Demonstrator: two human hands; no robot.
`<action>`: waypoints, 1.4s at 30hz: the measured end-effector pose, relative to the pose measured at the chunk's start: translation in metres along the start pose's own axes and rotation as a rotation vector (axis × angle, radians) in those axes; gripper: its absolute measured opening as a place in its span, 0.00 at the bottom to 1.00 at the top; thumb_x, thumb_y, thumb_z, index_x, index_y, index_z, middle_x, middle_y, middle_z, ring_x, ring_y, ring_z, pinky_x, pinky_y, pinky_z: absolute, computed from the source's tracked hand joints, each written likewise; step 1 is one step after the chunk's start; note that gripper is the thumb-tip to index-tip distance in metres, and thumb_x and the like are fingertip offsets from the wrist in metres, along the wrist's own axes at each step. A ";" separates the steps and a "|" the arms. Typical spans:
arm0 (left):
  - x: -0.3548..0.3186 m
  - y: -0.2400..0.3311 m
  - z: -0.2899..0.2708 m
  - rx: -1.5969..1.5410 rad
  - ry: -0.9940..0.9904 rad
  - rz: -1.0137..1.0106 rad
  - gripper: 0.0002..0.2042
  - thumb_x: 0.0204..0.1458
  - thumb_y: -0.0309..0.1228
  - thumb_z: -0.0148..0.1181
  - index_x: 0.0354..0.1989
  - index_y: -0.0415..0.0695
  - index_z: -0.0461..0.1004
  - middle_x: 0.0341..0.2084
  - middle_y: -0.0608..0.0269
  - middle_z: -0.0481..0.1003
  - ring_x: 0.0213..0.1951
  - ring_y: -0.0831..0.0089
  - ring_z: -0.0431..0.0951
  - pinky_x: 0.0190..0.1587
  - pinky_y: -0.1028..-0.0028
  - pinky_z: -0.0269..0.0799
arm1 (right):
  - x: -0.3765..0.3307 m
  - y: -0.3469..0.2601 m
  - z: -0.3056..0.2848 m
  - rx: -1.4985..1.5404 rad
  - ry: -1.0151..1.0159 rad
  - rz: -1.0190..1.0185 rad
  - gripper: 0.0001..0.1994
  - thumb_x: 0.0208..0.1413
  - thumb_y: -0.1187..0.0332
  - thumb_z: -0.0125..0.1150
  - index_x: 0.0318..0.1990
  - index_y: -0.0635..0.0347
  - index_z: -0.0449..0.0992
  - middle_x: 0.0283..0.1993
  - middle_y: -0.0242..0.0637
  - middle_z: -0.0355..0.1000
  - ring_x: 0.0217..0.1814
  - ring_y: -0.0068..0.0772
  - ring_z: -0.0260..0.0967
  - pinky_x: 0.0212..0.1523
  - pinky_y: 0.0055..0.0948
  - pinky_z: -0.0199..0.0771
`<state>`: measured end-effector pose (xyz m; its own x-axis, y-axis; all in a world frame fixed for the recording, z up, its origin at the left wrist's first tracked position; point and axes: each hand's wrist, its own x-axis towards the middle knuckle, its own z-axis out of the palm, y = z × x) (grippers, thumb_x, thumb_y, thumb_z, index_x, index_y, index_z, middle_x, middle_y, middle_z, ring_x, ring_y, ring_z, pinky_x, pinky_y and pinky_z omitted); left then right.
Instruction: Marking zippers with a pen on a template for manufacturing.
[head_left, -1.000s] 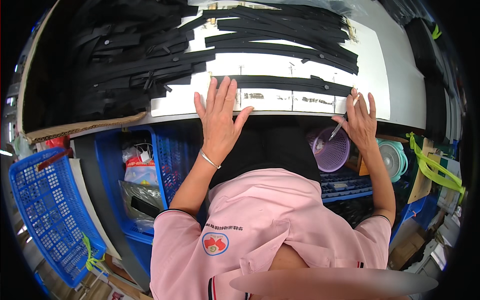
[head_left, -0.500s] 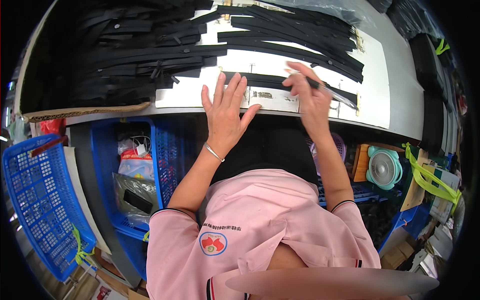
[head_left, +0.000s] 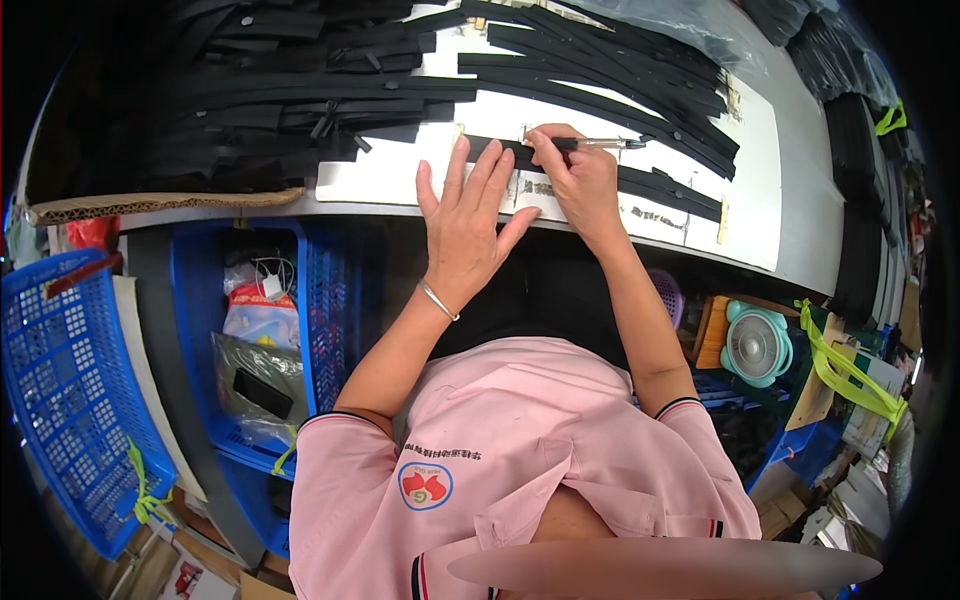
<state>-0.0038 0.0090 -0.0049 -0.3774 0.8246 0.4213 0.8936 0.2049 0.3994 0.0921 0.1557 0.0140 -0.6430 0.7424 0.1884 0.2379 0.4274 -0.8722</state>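
Note:
A single black fabric strip [head_left: 668, 191] lies along the near part of a white board [head_left: 757, 205] with dark marks on it. My left hand [head_left: 465, 225] rests flat on the strip's left part, fingers stretched out and slightly spread. Just right of those fingers, my right hand [head_left: 582, 187] grips a pen [head_left: 604, 144] with a black front part and a clear barrel. Its barrel points to the right, and its tip is hidden by my fingers at the strip. More black strips [head_left: 640, 95] lie overlapping on the board beyond my hands.
A large heap of black strips [head_left: 250, 95] fills a cardboard tray [head_left: 170, 203] on the left. Clear plastic [head_left: 690, 35] lies at the back. Below the table edge are blue baskets [head_left: 85, 370] at left and a small turquoise fan [head_left: 757, 345] at right.
My right hand has moved left along the strip with the pen, coming close to my left hand. My left hand stays flat on the strip. The whole view has shifted slightly.

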 end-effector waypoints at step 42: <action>0.002 0.006 -0.003 0.047 -0.100 -0.004 0.34 0.56 0.47 0.69 0.69 0.45 0.69 0.69 0.59 0.67 0.75 0.55 0.56 0.73 0.40 0.34 | -0.027 0.041 -0.084 0.013 0.259 0.040 0.09 0.66 0.68 0.62 0.36 0.65 0.80 0.22 0.30 0.74 0.23 0.17 0.69 0.27 0.21 0.67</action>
<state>0.0001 0.0101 0.0007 -0.3574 0.8715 0.3358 0.9033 0.2311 0.3614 0.1801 0.1963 0.0115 -0.4252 0.8666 0.2611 0.2486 0.3892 -0.8870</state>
